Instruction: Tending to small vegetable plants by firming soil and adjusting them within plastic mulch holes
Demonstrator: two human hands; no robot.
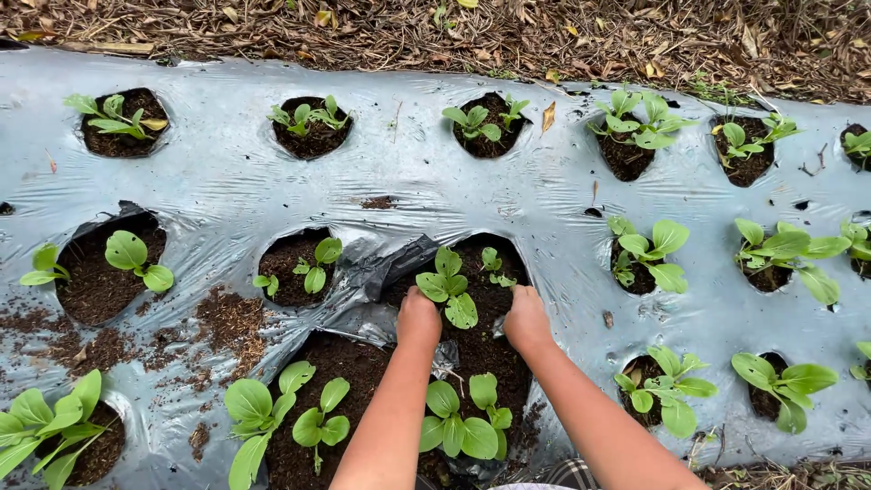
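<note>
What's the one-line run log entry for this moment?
left hand: pressed into soil, fingers hidden | right hand: same | between them: seedling upright | around: torn plastic mulch

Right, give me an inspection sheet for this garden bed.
Surface: grey plastic sheet over a bed, with planting holes, torn near the middle.
Job's things: seedling in dark soil between both hands.
Clutter: loose soil crumbs on the sheet.
Grippers: left hand and right hand pressed into the soil, fingers hidden.
Cables: nothing seen.
Surroundings: dry leaf litter beyond the bed; more seedlings in other holes.
</note>
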